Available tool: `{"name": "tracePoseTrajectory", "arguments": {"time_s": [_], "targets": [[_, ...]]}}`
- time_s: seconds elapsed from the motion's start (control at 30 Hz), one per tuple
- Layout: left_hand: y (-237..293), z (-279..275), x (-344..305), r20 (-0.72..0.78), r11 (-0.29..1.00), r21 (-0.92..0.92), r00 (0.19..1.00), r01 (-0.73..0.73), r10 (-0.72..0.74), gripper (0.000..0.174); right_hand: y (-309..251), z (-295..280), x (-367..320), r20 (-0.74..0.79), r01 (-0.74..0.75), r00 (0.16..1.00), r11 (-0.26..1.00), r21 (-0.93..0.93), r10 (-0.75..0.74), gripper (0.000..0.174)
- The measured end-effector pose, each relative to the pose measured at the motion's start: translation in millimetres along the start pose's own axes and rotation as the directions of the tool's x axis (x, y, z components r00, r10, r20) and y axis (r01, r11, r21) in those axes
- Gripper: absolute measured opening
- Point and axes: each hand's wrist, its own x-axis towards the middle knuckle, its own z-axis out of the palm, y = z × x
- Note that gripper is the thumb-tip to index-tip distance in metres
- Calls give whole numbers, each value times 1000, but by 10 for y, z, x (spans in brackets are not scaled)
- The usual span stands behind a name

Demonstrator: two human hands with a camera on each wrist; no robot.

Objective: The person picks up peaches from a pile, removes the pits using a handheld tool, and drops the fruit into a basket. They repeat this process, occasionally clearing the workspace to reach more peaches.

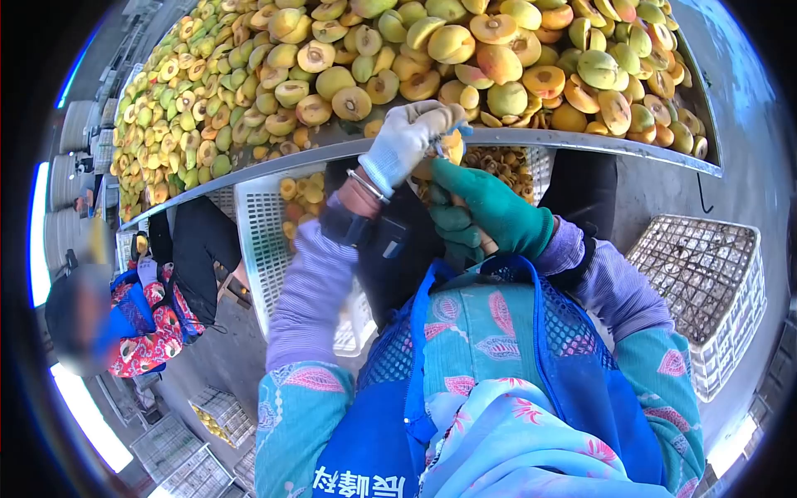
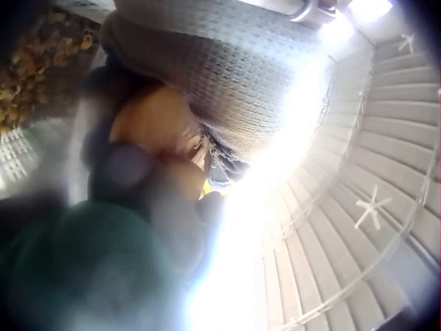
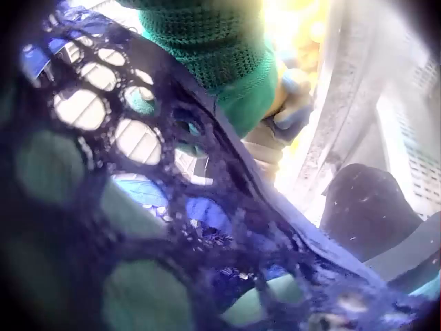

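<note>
My left hand (image 1: pixel 408 137), in a pale knitted glove, holds an orange-yellow stone fruit (image 1: pixel 452 148) at the tray's front edge. Seen from the left wrist, the fruit (image 2: pixel 155 121) sits under the knitted fingers, its torn side facing the right hand. My right hand (image 1: pixel 494 207), in a green glove, grips a wooden-handled tool (image 1: pixel 488 246); the handle's end sticks out below the fist. The tool's working end meets the fruit and is mostly hidden by the fingers. In the right wrist view, blue mesh (image 3: pixel 227 200) covers much of the green glove (image 3: pixel 207 62).
A metal-edged tray (image 1: pixel 332 155) heaped with halved stone fruit lies ahead. Below it stand a white crate (image 1: pixel 261 249) of fruit pieces and scraps (image 1: pixel 506 162). Another white crate (image 1: pixel 706 274) is at right. A second person (image 1: pixel 149 307) sits at left.
</note>
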Motion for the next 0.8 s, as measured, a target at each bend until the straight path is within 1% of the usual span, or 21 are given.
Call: {"name": "tracePoseTrajectory", "arguments": {"time_s": [0.03,0.07,0.1,0.13,0.17,0.2,0.23,0.27,0.3,0.37,0.4,0.43,0.47,0.5,0.53,0.6,0.63,0.67,0.73,0.77,0.8], "targets": [[69,7,18,30,994,102,999,31,-34,34,-4,18,-7,-73,9,997,992,-125,-18,37],[165,18,51,55,977,205,996,53,-65,34,-19,41,-14,-20,-16,1000,999,-45,15,36],[229,26,90,78,948,310,992,67,-96,34,-32,25,-19,61,-9,998,995,95,3,36],[225,111,61,-54,999,24,998,39,-38,33,-43,-3,-6,143,-10,989,972,233,-24,35],[184,161,63,-120,997,-81,993,3,-13,33,-51,-27,7,222,-24,973,929,370,-63,34],[100,195,69,-184,983,-182,983,-33,-1,32,-62,-51,7,231,1,969,939,344,-85,34],[34,222,82,-246,957,-281,969,-72,1,32,-77,-52,-8,184,20,980,965,262,-70,34],[-15,244,92,-260,957,-284,965,-64,-13,32,-94,-40,-40,130,31,990,984,178,-54,34],[-36,228,103,-191,996,-88,981,3,-20,31,-80,-36,-79,69,26,997,995,93,-32,35],[152,229,136,-63,947,311,996,75,-58,30,-44,8,-103,-53,91,994,990,-108,-97,35],[279,297,134,-130,924,342,982,173,-136,29,-49,21,-109,-103,114,985,970,-217,-139,36],[241,312,149,-149,979,170,985,112,-87,29,-64,-3,-99,4,104,995,995,-14,-104,36],[174,308,183,-175,999,2,984,38,-37,29,-92,-54,-56,120,73,988,980,186,-97,35],[106,309,207,-204,986,-162,979,-35,1,28,-88,-87,-30,195,55,973,947,317,-122,36],[47,328,224,-256,975,-186,964,-124,73,29,-89,-112,-5,269,15,952,899,439,-147,36],[-23,312,284,-210,961,-254,976,-107,54,29,-76,-119,-16,182,79,972,939,335,-147,36],[33,298,271,-159,981,-189,987,-50,19,29,-75,-91,-31,135,103,980,955,277,-145,36],[89,285,258,-107,993,-117,994,2,-15,28,-136,91,-141,-65,128,990,990,59,-124,36],[56,272,290,-95,999,-3,994,-48,47,28,-100,-42,-42,153,58,983,965,255,-99,36],[37,262,305,-88,996,59,993,-74,79,28,-93,-88,1,265,5,959,939,343,-102,37],[6,306,311,-221,993,-91,973,-81,59,30,-75,-113,19,317,-13,939,910,415,-132,38]]}}
